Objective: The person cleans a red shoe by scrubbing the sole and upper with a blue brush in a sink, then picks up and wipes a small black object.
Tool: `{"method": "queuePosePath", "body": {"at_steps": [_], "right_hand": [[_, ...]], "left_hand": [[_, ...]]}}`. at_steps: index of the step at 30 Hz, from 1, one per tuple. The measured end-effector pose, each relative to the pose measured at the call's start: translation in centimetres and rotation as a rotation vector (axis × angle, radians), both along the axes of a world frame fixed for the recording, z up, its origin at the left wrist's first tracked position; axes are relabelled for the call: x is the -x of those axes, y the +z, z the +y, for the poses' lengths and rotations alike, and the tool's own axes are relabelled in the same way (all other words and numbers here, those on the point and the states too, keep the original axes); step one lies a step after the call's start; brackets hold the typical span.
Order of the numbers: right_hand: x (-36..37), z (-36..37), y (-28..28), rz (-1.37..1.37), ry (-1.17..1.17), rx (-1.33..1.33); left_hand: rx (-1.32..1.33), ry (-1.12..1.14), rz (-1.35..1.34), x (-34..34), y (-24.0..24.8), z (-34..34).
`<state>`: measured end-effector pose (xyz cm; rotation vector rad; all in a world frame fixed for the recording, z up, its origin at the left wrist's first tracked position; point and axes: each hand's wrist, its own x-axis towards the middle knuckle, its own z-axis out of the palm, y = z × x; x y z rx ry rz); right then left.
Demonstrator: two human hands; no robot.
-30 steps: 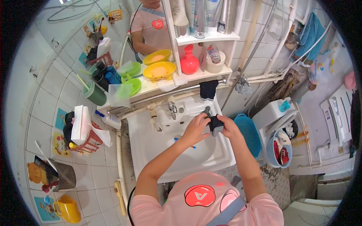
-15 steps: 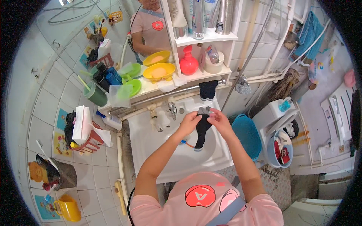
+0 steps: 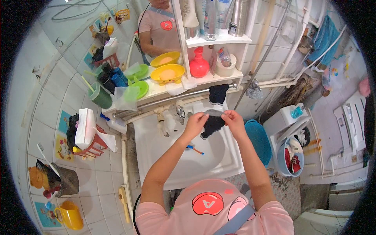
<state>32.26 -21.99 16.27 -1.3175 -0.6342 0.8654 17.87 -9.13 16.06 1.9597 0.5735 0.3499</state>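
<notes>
Over the white sink (image 3: 178, 168), a black sock with a grey cuff (image 3: 214, 123) is stretched between my hands. My left hand (image 3: 197, 124) pinches one side of the cuff, and my right hand (image 3: 234, 120) pinches the other. The sock's foot hangs below, its toe bent toward the left. Beyond it, a second black sock (image 3: 218, 94) is draped on the metal rail (image 3: 172, 98). A thin blue and orange stick-like thing (image 3: 194, 149) lies in the basin. Behind my left hand is the metal faucet (image 3: 180, 113).
Above the rail runs a white shelf (image 3: 156, 92) with a yellow soap dish (image 3: 167, 73) and a red bottle (image 3: 199, 64). To the sink's right stand a blue basin (image 3: 258, 143) and a light blue bucket of clothes (image 3: 282, 158). A red basket (image 3: 91, 144) hangs on the left wall.
The cuff has been spread wider, my hands moving slightly apart. The sock's foot, which hung down into the basin, has swung up and bunched closer beneath the cuff.
</notes>
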Motion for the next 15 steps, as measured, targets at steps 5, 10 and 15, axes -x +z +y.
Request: {"method": "queuePosePath", "body": {"at_steps": [5, 10, 15], "right_hand": [[0.6, 0.5, 0.2, 0.198, -0.052, -0.177], [-0.4, -0.2, -4.5, 0.21, 0.258, -0.106], [1.2, 1.7, -1.5, 0.144, 0.17, -0.096]], "left_hand": [[0.532, 0.034, -0.36, -0.4, 0.3, -0.4], [0.793, 0.194, -0.428, -1.6, 3.1, -1.3], [0.81, 0.348, -0.457, -2.2, -0.1, 3.3]]}}
